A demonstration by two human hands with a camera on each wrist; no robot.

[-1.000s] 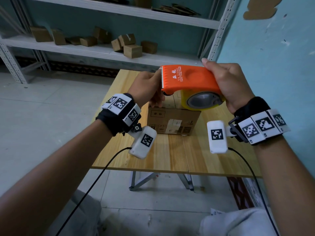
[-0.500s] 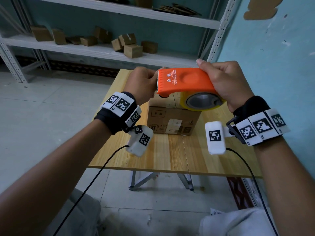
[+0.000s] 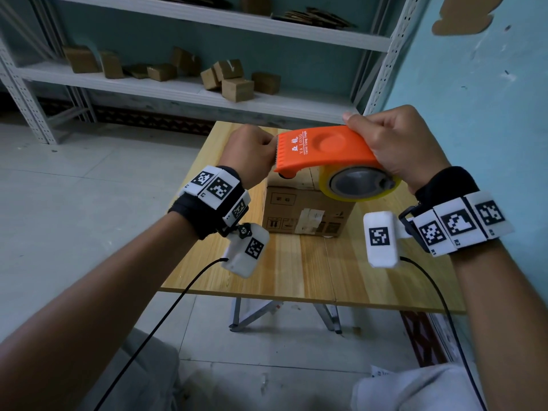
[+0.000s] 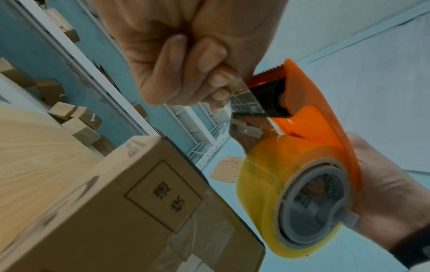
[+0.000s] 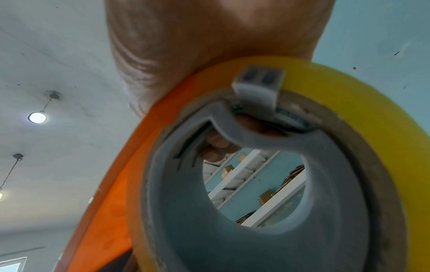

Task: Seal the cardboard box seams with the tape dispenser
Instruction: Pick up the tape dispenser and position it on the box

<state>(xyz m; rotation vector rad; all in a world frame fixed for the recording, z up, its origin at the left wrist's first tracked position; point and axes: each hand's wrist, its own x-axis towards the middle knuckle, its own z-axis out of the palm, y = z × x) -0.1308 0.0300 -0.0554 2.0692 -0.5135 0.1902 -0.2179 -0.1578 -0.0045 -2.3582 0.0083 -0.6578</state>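
While my right hand (image 3: 394, 149) gripped the tape dispenser (image 3: 323, 149) mid-frame above the cardboard box (image 3: 299, 212), my left hand (image 3: 252, 152) pinched its tape end (image 4: 242, 95).

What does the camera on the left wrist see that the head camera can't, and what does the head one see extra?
Only the left wrist view shows the left hand's fingertips pinching the clear tape end under the toothed blade. Only the head view shows the wooden table, its whole near edge included, both wristbands, and the left hand from behind. Both show the orange tape dispenser gripped by the right hand, its yellow tape roll, the cardboard box below, and small boxes on the shelf.
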